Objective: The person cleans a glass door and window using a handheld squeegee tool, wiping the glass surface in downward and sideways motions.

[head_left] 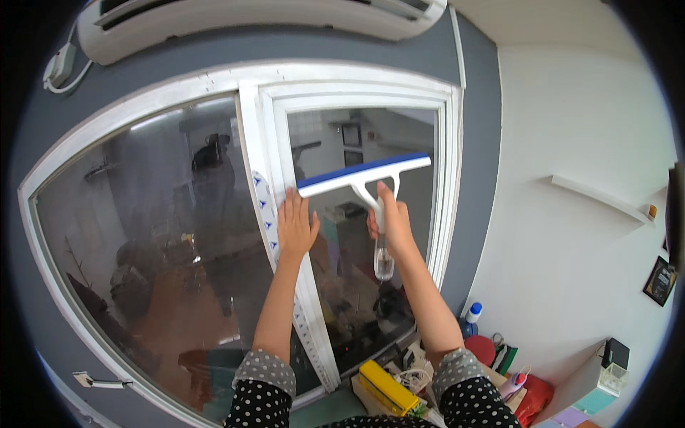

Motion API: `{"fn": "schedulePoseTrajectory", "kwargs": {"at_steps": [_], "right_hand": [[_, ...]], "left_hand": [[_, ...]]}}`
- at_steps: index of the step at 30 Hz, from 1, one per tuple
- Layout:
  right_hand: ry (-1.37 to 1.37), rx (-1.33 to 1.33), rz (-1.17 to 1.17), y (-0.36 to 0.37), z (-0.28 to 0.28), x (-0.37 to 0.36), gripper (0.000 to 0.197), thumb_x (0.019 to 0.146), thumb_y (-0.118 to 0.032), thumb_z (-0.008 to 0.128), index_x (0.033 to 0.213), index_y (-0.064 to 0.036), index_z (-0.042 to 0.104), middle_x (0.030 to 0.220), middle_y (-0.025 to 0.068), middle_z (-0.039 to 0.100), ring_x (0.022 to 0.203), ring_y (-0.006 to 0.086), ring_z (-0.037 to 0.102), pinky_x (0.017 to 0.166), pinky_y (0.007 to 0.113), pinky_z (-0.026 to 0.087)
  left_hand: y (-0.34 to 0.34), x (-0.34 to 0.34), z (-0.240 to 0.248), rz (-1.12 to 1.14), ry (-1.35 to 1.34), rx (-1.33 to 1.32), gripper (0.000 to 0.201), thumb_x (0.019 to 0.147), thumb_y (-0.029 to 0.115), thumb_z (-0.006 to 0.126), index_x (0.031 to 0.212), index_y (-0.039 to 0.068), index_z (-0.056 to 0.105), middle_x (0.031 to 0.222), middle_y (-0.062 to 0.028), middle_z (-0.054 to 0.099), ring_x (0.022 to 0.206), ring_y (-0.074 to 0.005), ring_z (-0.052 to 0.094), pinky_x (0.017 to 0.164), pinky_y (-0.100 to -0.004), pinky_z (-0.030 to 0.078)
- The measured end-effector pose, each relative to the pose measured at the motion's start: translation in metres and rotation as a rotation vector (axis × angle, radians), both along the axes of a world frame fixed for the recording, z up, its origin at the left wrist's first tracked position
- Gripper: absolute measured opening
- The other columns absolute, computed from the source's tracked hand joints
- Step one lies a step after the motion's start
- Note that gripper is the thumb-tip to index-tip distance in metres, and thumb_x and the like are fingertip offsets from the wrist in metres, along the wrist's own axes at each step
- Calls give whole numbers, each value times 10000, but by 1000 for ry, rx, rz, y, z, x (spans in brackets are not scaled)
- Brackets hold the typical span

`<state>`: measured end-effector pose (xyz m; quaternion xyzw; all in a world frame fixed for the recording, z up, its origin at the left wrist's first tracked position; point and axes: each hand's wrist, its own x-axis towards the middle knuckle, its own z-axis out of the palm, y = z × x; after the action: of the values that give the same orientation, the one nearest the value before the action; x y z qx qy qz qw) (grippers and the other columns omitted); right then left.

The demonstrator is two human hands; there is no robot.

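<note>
My right hand (392,221) is wrapped round the handle of a window squeegee (364,175) with a white frame and a blue blade edge. Its clear handle end pokes out below my fist. The blade spans the right window pane (342,250), tilted slightly up to the right; whether it touches the glass I cannot tell. My left hand (295,222) rests with fingers stretched up on the white window frame (280,157), just below the blade's left end.
A wide left pane (157,250) reflects the room. Overhead hangs an air conditioner (257,21). Below right are a yellow box (387,387), a blue-capped bottle (472,319) and a red round thing (479,349). A white shelf (599,198) juts from the right wall.
</note>
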<state>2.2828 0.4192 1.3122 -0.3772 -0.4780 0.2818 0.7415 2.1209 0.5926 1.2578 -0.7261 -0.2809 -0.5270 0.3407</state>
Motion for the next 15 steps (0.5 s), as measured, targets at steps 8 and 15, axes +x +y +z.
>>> {"fn": "schedulePoseTrajectory", "kwargs": {"at_steps": [8, 15], "right_hand": [[11, -69, 32, 35, -15, 15, 560, 847, -555, 440, 555, -77, 452, 443, 27, 390, 377, 135, 394, 400, 272, 318], [67, -46, 114, 39, -14, 24, 498, 846, -454, 488, 549, -55, 487, 449, 50, 431, 384, 144, 424, 382, 281, 326]], "left_hand": [[3, 2, -15, 46, -59, 64, 479, 797, 215, 560, 1221, 3, 488, 1401, -125, 408, 1324, -299, 337, 1031, -417, 308], [2, 1, -13, 65, -72, 64, 474, 797, 223, 560, 1217, 14, 496, 1405, -106, 410, 1329, -284, 335, 1041, -417, 298]]}}
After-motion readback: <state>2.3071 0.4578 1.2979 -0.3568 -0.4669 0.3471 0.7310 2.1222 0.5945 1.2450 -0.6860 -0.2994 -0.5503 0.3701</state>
